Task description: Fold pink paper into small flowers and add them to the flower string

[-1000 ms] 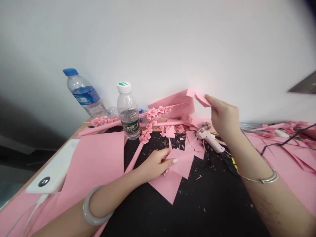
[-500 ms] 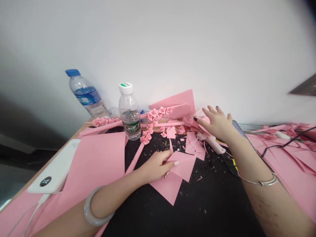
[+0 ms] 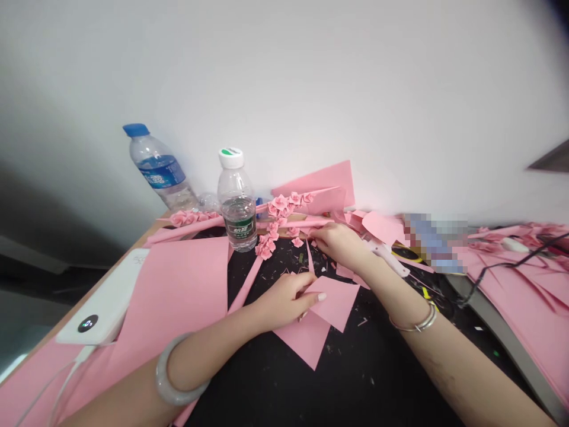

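Note:
My left hand (image 3: 291,299) is closed, its thumb lying on a pink paper square (image 3: 338,299) and the fingers curled beneath. Another pink paper piece (image 3: 306,341) lies under that hand on the black tabletop. My right hand (image 3: 340,244) is at the back, among small paper scraps, with its fingers drawn together and pointing left. What its fingertips grip is hidden. Folded pink paper flowers (image 3: 267,244) on a rolled paper stem lie just left of it. Behind the right wrist is a pale pink glue gun (image 3: 391,261).
A white-capped bottle (image 3: 239,207) stands left of the flowers; a blue-capped bottle (image 3: 157,169) leans against the wall. Large pink sheets (image 3: 186,279) and a white power bank (image 3: 100,302) lie at left. More pink paper (image 3: 528,296) and a black cable (image 3: 511,261) are at right.
My right hand has moved left and down from above the glue gun to the small scraps, its spread fingers now drawn together. The left hand keeps its hold on the paper square.

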Available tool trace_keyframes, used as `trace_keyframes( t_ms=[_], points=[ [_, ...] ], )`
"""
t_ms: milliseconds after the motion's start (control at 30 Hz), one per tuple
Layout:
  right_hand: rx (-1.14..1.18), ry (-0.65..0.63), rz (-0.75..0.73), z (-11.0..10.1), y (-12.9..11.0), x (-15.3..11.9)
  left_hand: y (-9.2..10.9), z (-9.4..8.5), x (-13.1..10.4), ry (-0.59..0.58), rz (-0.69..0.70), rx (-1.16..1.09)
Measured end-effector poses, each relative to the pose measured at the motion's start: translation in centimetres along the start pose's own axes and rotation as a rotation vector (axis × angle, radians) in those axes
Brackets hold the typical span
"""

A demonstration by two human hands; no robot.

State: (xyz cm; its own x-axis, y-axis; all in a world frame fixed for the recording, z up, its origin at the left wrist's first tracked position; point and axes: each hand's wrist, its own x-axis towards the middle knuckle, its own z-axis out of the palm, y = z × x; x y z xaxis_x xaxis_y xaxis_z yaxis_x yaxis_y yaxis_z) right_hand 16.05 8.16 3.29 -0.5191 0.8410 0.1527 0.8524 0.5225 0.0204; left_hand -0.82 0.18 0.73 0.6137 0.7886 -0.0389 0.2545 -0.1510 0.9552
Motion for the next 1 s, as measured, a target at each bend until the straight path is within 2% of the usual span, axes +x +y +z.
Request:
trace_keyframes(
  t_ms=[67, 133, 200, 267, 367, 500, 633, 733, 800, 933, 1000],
  points=[
    [0.004, 0.056, 0.016, -0.9, 0.4, -0.4, -0.1, 0.0, 0.0, 0.000, -0.004, -0.002],
    [0.019, 0.226, 0.068, -2.0, 1.0, -1.1, -0.1, 0.0, 0.0, -0.003, -0.008, -0.006],
    [-0.020, 0.424, 0.201, -3.1, 1.9, -1.7, -0.2, 0.0, 0.0, -0.002, -0.009, -0.008],
    [-0.110, 0.568, 0.350, -3.9, 3.0, -2.3, -0.2, 0.1, 0.0, 0.000, -0.010, -0.004],
    [-0.157, 0.648, 0.409, -4.1, 5.0, -2.9, -0.2, 0.1, 0.0, 0.006, -0.014, 0.013],
    [-0.185, 0.565, 0.468, -3.0, 7.3, -3.1, -0.2, 0.1, -0.1, 0.002, -0.010, 0.029],
    [-0.187, 0.323, 0.526, -1.9, 8.5, -2.8, -0.3, 0.0, -0.1, -0.005, -0.015, 0.035],
    [-0.136, 0.200, 0.515, -1.5, 9.1, -2.4, -0.3, 0.0, 0.0, -0.022, -0.019, 0.033],
    [-0.071, 0.180, 0.502, -1.7, 9.5, -2.3, -0.3, 0.0, 0.0, -0.022, -0.020, 0.034],
    [0.000, 0.275, 0.553, -2.8, 10.0, -3.0, -0.4, 0.0, 0.1, -0.019, -0.023, 0.040],
    [0.002, 0.241, 0.558, -3.3, 10.0, -3.5, -0.4, 0.0, 0.0, -0.023, -0.023, 0.044]
  ],
)
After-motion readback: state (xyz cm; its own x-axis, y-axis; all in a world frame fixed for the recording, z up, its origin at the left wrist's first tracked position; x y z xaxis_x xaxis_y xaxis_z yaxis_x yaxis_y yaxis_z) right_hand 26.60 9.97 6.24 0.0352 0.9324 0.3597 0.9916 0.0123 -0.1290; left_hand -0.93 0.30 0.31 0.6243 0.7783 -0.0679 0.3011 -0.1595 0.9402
